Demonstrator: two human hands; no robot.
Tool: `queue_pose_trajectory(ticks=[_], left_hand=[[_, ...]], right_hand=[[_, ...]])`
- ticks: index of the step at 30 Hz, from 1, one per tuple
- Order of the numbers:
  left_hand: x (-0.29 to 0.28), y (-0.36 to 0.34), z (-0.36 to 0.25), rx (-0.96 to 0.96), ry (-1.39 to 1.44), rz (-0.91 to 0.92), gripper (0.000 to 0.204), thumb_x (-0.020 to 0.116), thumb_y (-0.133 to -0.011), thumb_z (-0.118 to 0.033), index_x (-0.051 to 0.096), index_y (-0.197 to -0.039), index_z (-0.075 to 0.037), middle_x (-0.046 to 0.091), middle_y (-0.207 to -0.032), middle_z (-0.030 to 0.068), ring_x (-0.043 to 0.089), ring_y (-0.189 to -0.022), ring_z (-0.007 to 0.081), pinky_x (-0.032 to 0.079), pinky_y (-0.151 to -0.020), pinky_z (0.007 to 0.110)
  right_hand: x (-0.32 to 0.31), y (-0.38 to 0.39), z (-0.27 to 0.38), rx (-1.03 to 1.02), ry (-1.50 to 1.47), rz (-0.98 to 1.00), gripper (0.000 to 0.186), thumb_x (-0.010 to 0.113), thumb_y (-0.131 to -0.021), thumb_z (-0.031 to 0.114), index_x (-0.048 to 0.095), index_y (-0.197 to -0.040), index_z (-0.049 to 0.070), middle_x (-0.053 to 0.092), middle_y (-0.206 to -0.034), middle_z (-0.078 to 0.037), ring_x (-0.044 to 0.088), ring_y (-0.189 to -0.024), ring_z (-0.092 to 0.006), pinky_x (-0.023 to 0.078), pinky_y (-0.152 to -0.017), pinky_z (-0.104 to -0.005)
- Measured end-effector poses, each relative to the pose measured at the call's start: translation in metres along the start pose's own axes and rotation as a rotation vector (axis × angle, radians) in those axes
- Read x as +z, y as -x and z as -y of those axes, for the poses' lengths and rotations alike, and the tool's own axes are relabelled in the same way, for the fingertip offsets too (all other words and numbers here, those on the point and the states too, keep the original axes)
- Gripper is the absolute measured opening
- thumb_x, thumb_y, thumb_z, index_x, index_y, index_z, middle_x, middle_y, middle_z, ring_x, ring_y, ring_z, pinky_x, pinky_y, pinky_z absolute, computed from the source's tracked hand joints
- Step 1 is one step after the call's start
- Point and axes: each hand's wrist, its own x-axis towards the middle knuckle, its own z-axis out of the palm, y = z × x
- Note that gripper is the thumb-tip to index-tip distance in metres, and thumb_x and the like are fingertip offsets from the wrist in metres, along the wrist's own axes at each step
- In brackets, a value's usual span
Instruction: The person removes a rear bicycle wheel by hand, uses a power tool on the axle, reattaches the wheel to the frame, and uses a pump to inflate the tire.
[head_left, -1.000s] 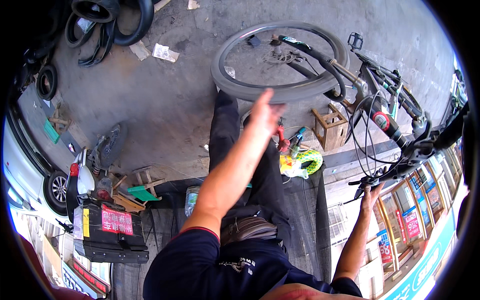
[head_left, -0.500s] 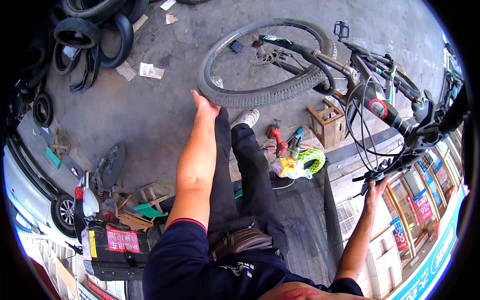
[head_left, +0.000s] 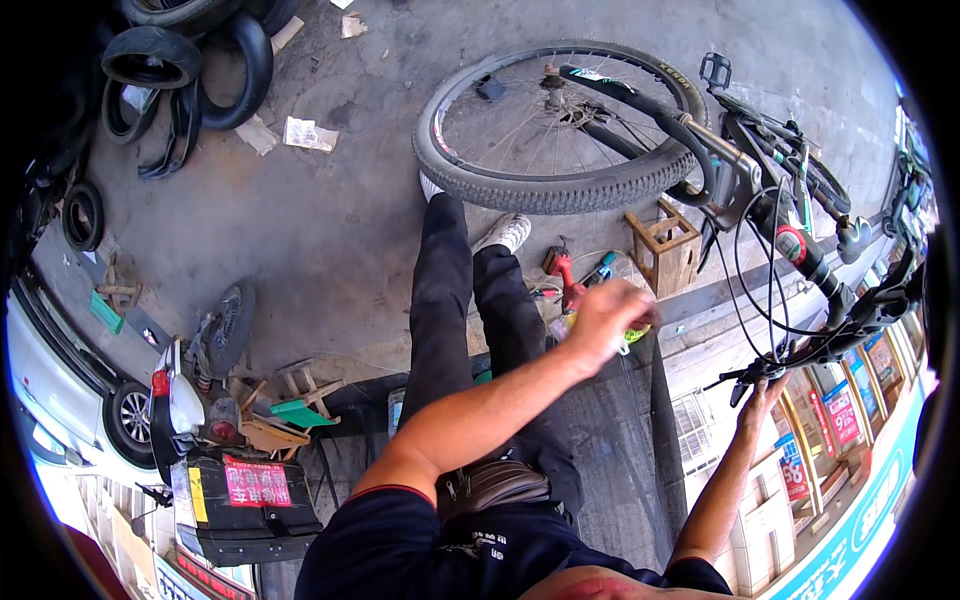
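A bicycle leans across the right side, with its front wheel (head_left: pixel 580 192) in the upper middle and its fork, cables and handlebar (head_left: pixel 865 322) toward the right rim. My right hand (head_left: pixel 762 396) is closed around the handlebar's near end, close to the brake lever (head_left: pixel 742 376). My left hand (head_left: pixel 606 322) is in the air in front of my legs, away from the wheel. Motion blurs its fingers, so I cannot see whether they hold anything. Below it lie a red power tool (head_left: pixel 565 275) and a yellow-green coil (head_left: pixel 636 336), partly covered by that hand.
A small wooden stool (head_left: pixel 668 247) stands under the bicycle. Old tyres (head_left: pixel 150 57) are piled at the upper left. A scooter with a black box (head_left: pixel 250 520) and a white car (head_left: pixel 60 390) are at the left. Paper scraps (head_left: pixel 310 134) lie on the floor.
My left hand has let go of the front wheel's tyre and swung right and toward me. The wheel and handlebar appear slightly farther right. My right hand stays on the handlebar.
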Motion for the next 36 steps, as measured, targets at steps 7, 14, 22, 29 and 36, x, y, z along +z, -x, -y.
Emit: queue_pose_trajectory(ticks=[7,14,22,29,36], left_hand=[[-0.225,-0.095,-0.162,0.313,-0.264,-1.123,0.036,0.060,-0.099,-0.040,0.060,-0.097,-0.004,0.060,-0.081,0.0064,0.060,-0.071,0.0192,0.051,-0.065,0.039],[-0.280,-0.146,-0.155,0.058,0.136,-0.656,0.045,0.049,-0.103,-0.041,0.061,-0.123,-0.003,0.068,-0.122,0.0138,0.065,-0.114,0.0285,0.052,-0.101,0.046],[0.035,0.031,-0.021,-0.348,0.274,0.048,0.016,0.060,-0.098,-0.017,0.065,-0.097,-0.002,0.072,-0.092,0.0121,0.072,-0.080,0.0249,0.060,-0.076,0.041],[-0.238,-0.099,-0.135,0.016,0.146,-0.801,0.105,0.043,-0.091,-0.077,0.022,-0.157,0.003,0.038,-0.153,0.0225,0.051,-0.129,0.0360,0.044,-0.106,0.050],[-0.280,-0.170,-0.161,-0.070,0.060,-0.638,0.041,0.052,-0.102,-0.036,0.062,-0.117,0.000,0.067,-0.122,0.0179,0.065,-0.112,0.0314,0.050,-0.103,0.048]], right_hand=[[-0.007,0.007,-0.016,-0.039,0.022,-0.032,0.111,0.067,-0.083,0.072,0.020,-0.160,0.008,0.054,-0.122,-0.009,0.053,-0.102,-0.0196,0.044,-0.094,-0.0382],[0.007,0.001,0.008,0.056,-0.029,-0.021,0.118,0.068,-0.078,0.078,0.021,-0.161,0.009,0.053,-0.122,-0.008,0.048,-0.105,-0.0177,0.041,-0.093,-0.0370],[-0.011,0.012,-0.019,0.008,0.064,-0.077,0.103,0.063,-0.087,0.073,0.029,-0.155,0.005,0.057,-0.111,-0.007,0.054,-0.100,-0.0181,0.044,-0.092,-0.0366],[0.003,0.004,-0.001,0.015,0.007,-0.054,0.105,0.064,-0.087,0.070,0.024,-0.160,0.006,0.056,-0.124,-0.009,0.053,-0.103,-0.0189,0.043,-0.095,-0.0368],[-0.012,-0.007,-0.036,0.036,0.009,-0.065,0.119,0.066,-0.078,0.079,0.022,-0.159,0.003,0.045,-0.145,-0.016,0.049,-0.126,-0.0276,0.037,-0.110,-0.0464]])
